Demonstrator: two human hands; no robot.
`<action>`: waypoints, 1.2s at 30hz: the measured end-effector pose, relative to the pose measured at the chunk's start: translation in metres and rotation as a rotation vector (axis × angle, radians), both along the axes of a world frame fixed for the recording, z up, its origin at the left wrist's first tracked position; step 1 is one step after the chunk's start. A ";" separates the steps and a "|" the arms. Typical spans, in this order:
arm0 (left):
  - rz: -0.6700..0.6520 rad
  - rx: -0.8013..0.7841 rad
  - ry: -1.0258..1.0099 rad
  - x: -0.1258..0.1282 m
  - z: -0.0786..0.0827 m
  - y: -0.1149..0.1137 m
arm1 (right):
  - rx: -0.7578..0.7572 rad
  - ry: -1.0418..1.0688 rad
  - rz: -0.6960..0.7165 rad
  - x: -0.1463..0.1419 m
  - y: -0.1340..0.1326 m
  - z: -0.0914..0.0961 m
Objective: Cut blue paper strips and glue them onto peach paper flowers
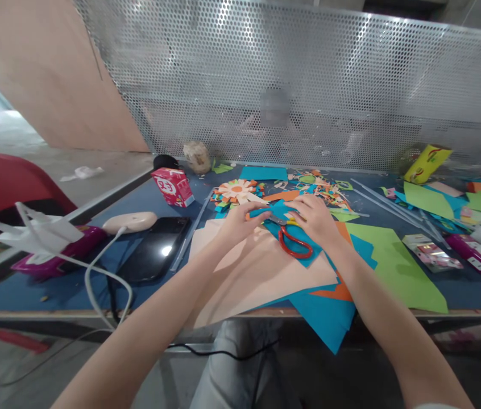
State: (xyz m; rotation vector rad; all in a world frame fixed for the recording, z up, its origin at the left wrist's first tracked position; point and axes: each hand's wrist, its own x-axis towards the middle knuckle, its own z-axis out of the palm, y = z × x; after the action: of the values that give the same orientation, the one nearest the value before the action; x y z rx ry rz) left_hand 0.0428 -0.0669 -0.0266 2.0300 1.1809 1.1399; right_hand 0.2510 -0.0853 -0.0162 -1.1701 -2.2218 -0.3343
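A blue paper cutout (pixel 281 209) with pointed edges spans the space between my hands, above the middle of the table. My left hand (pixel 243 220) pinches its left side, and a bit of orange shows by the fingers. At the other side my right hand (pixel 315 218) has its fingers closed on the paper, their tips partly hidden. Just below lies a pair of scissors (pixel 295 244) with red and yellow handles, close to both hands, on blue paper. Beneath everything spreads a large peach paper sheet (pixel 261 278), with blue and orange sheets under its right side.
Paper scraps (pixel 323 190) and a paper flower (pixel 237 190) lie behind my hands. To the left are a phone (pixel 155 250), a pink box (pixel 173 187) and a power strip (pixel 61 253) with cables. Green paper (pixel 394 267) lies right; a perforated metal panel (pixel 309 85) closes the back.
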 end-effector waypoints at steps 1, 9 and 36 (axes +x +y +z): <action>-0.007 -0.022 0.022 0.000 0.000 0.001 | 0.017 -0.001 -0.001 0.001 0.000 0.000; -0.147 -0.175 -0.190 0.002 -0.007 0.004 | 0.097 0.192 0.051 0.014 0.004 0.006; 0.034 -0.251 -0.489 0.008 -0.016 0.009 | -0.568 0.217 -0.721 0.042 0.030 -0.013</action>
State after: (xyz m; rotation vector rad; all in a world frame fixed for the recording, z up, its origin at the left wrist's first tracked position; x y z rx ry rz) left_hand 0.0507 -0.0577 -0.0423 1.4396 1.0449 1.3313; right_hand 0.2929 -0.0553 -0.0296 -2.1876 -1.6737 0.1647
